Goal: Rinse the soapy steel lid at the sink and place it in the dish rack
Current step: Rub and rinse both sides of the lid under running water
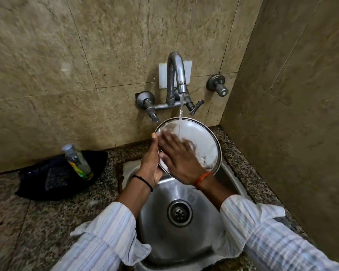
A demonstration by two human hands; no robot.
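Striped sleeves fill the bottom of my view, and past them the steel sink (184, 237) opens with its drain (179, 213) in the middle. Above the far half of that basin I see the steel lid (202, 137), a round disc tipped up on edge so its broad face looks back toward me and a little upward, its upper rim close under the tap (176, 75). Water falls from the spout in a thin stream and lands on the upper part of that face. My left hand (152, 161) grips the lid's left rim, fingers curled behind it and thumb up along the edge, so it carries the weight. My right hand (179, 157) is released, lying flat and spread on the face, touching it and gripping nothing; it looks to be rubbing suds off, and it is blurred. I judge the rinse only part done, with foam low on the right of the face. No dish rack shows anywhere, so I cannot tell which way the lid must travel. To the left on the desk (27, 222), well apart from the sink, a soap bottle (77, 161) stands in a dark tray (47, 184).
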